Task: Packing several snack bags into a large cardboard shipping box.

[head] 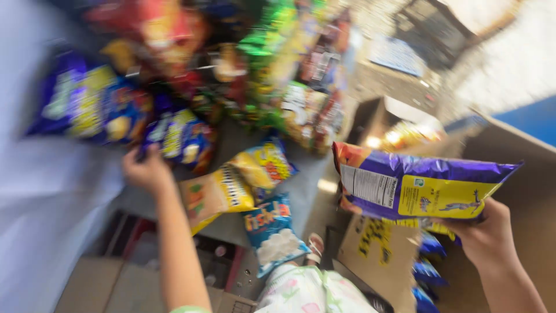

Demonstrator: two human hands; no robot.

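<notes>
My right hand [485, 235] grips a purple and yellow snack bag [417, 188] by its lower edge and holds it level in front of me. My left hand [147, 169] reaches up to a hanging blue and yellow snack bag [180, 138], fingers closed on its bottom corner. Around that bag hang more bags: a blue one [87, 104] to the left, a yellow one [263, 163] and an orange one [215, 194] to the right, and a light blue one [272, 232] below. The picture is blurred by motion.
A dense wall of red, green and yellow snack bags [260, 64] fills the top. An open cardboard box [376, 249] with blue packets [427, 272] sits below my right hand. Another box [394, 124] stands behind. A crate [145, 243] is on the floor, my sandalled foot [315, 246] beside it.
</notes>
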